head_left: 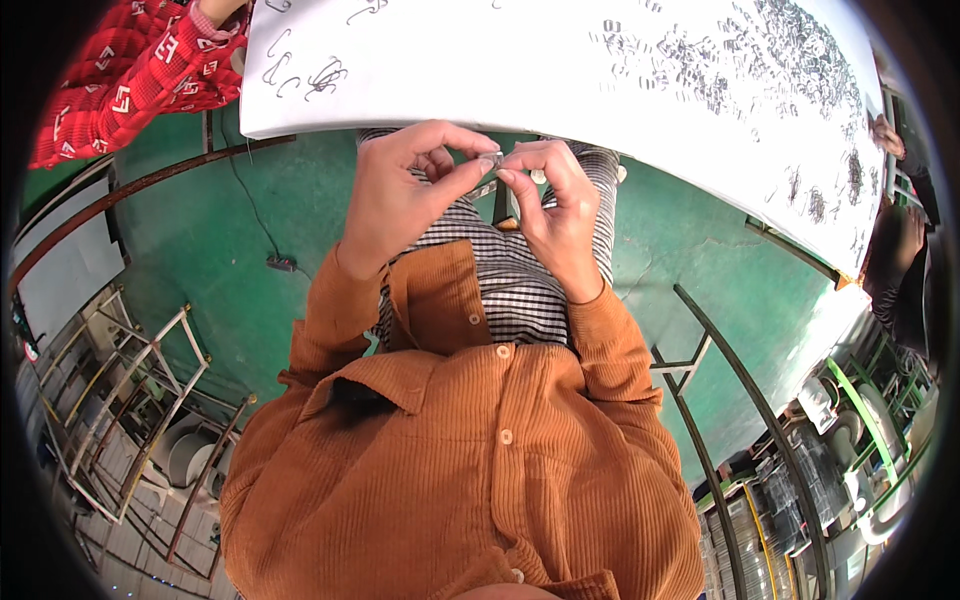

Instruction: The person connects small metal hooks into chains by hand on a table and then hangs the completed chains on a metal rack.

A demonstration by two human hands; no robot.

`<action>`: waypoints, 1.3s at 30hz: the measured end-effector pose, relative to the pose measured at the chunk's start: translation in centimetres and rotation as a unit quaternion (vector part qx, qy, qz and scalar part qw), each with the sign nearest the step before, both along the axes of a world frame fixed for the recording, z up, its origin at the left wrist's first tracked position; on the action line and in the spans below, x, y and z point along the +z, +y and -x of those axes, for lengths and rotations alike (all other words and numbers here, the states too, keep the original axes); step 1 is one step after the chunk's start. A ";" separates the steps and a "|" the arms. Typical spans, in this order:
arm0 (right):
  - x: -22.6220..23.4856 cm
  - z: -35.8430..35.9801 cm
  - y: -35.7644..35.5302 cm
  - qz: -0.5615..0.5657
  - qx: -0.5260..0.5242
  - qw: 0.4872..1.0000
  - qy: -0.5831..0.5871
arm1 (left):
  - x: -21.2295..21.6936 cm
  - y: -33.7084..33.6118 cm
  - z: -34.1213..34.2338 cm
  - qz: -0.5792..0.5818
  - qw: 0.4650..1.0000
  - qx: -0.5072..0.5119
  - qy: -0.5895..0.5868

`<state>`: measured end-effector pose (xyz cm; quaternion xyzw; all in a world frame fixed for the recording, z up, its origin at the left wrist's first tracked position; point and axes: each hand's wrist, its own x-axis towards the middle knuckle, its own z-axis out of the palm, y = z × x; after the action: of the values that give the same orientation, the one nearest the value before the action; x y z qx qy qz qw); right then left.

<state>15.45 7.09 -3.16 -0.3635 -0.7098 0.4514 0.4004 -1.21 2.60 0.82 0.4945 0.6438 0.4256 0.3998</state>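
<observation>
At the far left, a pale flat panel (68, 262) leans near a curved brown metal bar (140, 172), and below it stand thin metal frames (190, 330) with a grey round container (188, 458) among them. Above, a co-worker's red patterned sleeve (110, 115) reaches to the left end of the white-covered table (480, 70). A dark cable runs down the green floor (225, 300) to a small black box (281, 264). Curved, dark wire-like pieces (325, 78) lie loosely on that end of the table.

In the middle, the left hand (395, 185) pinches a small grey piece (497, 159) between thumb and forefinger, just off the table's near edge and above the lap. The right hand (565, 205) meets it from the other side, its thumb and forefinger closed on the same piece; the fingertips hide most of its shape. Below are black-and-white checked trousers (520, 305) and a brown corduroy shirt (430, 480).

Farther right, many short black pieces (740, 60) spread across the table, thickest toward the far corner. A dark metal frame (760, 385) stands on the floor, a bright green bar (862, 415) beyond it. At the right edge, a co-worker's hand (886, 135) rests by the table's end.
</observation>
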 end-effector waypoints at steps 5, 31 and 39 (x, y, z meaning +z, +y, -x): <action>0.1 0.3 3.6 -0.007 -0.002 1.000 0.024 | 0.5 -0.7 0.0 -0.060 0.997 0.031 0.037; 0.3 -4.9 7.0 0.186 0.060 0.979 -0.064 | -1.0 0.1 -2.6 -0.019 0.999 -0.035 -0.028; 1.5 -6.5 3.5 0.261 -0.001 0.960 0.106 | -0.9 0.8 -4.1 0.001 1.000 -0.020 -0.012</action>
<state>21.95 10.57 -1.66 -0.4060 -0.5207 0.6565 0.3648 2.94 3.45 -0.09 0.5018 0.6295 0.4229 0.4160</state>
